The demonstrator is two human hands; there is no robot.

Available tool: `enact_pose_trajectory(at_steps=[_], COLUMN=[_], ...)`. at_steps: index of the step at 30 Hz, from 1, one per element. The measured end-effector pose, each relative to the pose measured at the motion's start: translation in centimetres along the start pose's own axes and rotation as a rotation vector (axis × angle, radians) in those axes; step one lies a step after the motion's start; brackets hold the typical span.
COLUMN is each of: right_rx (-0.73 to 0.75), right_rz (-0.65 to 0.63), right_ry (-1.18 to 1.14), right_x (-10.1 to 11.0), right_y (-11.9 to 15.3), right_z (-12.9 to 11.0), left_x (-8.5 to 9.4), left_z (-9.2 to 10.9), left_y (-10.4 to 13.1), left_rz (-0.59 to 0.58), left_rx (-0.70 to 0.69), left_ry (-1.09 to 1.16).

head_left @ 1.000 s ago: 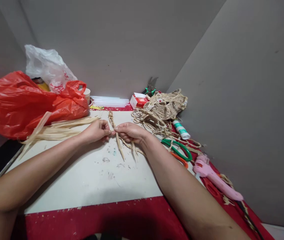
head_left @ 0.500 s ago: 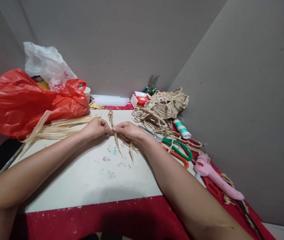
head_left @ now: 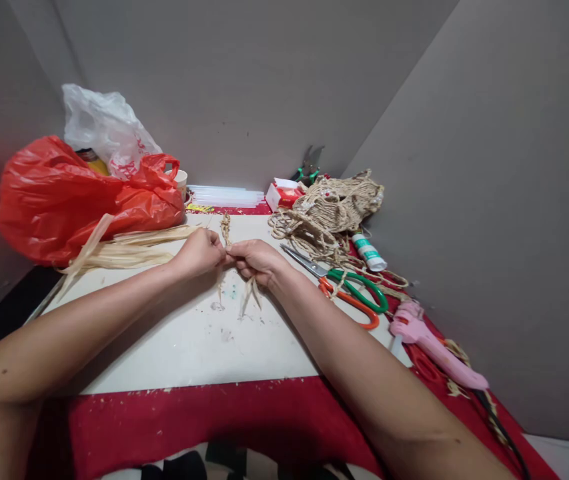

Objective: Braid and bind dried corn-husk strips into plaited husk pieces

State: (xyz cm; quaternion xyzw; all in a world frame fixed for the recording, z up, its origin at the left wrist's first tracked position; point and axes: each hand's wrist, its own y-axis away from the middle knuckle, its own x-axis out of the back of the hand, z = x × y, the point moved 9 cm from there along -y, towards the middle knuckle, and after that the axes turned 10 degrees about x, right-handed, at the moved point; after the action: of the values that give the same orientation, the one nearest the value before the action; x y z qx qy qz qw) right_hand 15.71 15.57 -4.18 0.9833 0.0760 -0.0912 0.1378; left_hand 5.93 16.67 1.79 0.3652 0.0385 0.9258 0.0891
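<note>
A braid of pale dried fibre [head_left: 225,228] runs away from me over the white board [head_left: 184,353]. At its near end my left hand [head_left: 203,252] and my right hand [head_left: 254,259] meet, fingertips pinched on the strands. Loose strand ends [head_left: 251,297] hang below my right hand, and a fainter one dangles under the fingertips. My fingers cover the spot where the strands cross. Flat dried fibre strips [head_left: 124,256] lie to the left of my left hand. Scissors [head_left: 334,275] with one green and one orange handle rest right of my right hand.
Red plastic bag [head_left: 84,207] and clear plastic bag [head_left: 107,127] stand back left, beside a paper cup [head_left: 181,180]. Clear glue sticks [head_left: 227,197], a red-white box [head_left: 284,195], pruning shears [head_left: 309,167] and coiled rope [head_left: 339,207] line the back. A thread spool [head_left: 369,252] and pink glue gun [head_left: 434,350] lie right.
My hands stay together at the braid's near end, the fingers slightly shifted. The strand that hung below the fingertips now looks blurred. The whole view has shifted a little.
</note>
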Motion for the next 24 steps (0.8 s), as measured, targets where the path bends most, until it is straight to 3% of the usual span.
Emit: enact_pose_trajectory(at_steps=[8, 12, 20, 24], right_rx=[0.026, 0.029, 0.121, 0.102], right_rz=[0.054, 0.07, 0.181, 0.142], right_ry=[0.002, -0.039, -0.097, -0.105], right_x=[-0.1, 0.0, 0.8, 0.7], right_y=[0.0, -0.2, -0.2, 0.0], right_z=[0.2, 0.4, -0.2, -0.3], left_x=[-0.8, -1.3, -2.5, -1.5], left_z=[1.6, 1.3, 0.9, 1.2], left_y=[1.8, 2.2, 3.4, 4.1], left_rz=[0.189, 0.254, 0.183, 0.046], left_rx=[-0.088, -0.067, -0.095, -0.105], left_ry=[-0.34, -0.312, -0.065, -0.037])
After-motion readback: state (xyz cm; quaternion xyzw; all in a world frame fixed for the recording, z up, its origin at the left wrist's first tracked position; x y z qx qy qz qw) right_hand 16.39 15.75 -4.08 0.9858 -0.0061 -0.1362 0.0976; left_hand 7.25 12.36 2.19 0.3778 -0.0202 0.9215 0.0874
